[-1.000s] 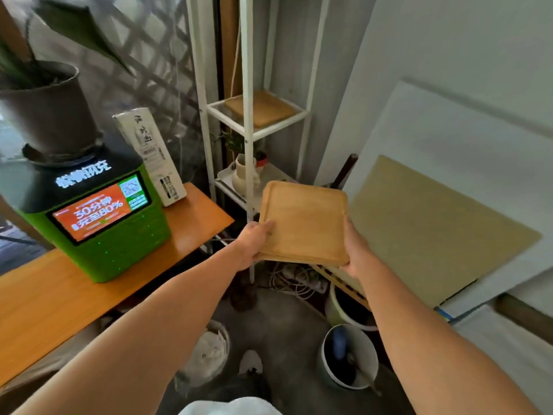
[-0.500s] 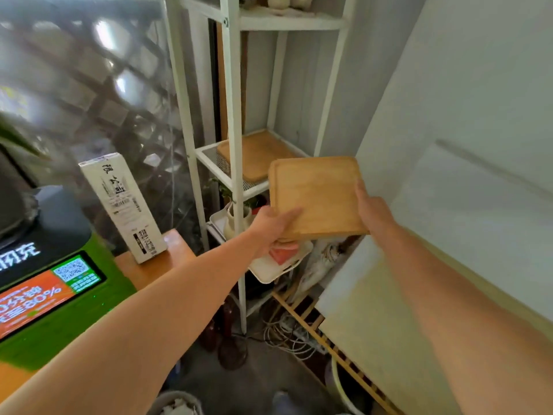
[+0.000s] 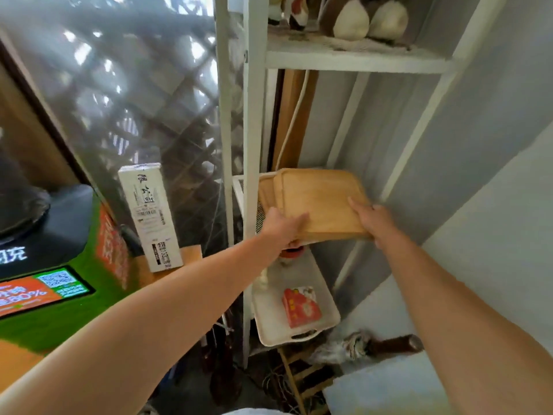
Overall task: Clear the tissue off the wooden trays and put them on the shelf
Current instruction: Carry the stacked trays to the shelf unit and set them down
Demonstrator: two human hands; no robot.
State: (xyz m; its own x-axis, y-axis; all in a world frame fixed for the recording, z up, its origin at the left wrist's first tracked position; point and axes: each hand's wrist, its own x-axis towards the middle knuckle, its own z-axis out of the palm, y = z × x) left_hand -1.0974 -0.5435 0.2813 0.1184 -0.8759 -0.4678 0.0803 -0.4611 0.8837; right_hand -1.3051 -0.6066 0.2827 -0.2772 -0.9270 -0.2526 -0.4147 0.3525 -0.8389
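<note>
At the front edge of the middle tier of a white metal shelf (image 3: 353, 62), a wooden tray (image 3: 321, 202) is held level by both hands. Left hand (image 3: 282, 224): closed on the tray's near left corner, thumb lying across the top face, the other fingers hidden beneath. Right hand (image 3: 375, 220): closed on the near right corner, thumb on the top face, fingers out of sight below. The held tray lies over a second wooden tray (image 3: 265, 191), of which only a strip along the left edge shows; whether the two touch cannot be told. The near edge of the held tray overhangs the front of the tier, whose mesh floor shows just left of the left hand. No tissue lies on the visible tray faces.

On the tier above, at its back, stand rounded brown and cream objects (image 3: 368, 20), blurred. On the tier below, a white plastic tray (image 3: 269, 324) with a handle slot carries a red printed packet (image 3: 300, 307) near its middle; a small red-lidded item sits at its far end, partly hidden by the left hand.

Left of the shelf, an orange wooden worktop (image 3: 191, 254) carries at its far right corner an upright white carton (image 3: 149, 217) with printed characters, and beside it a green machine (image 3: 74, 295) with a lit screen.
</note>
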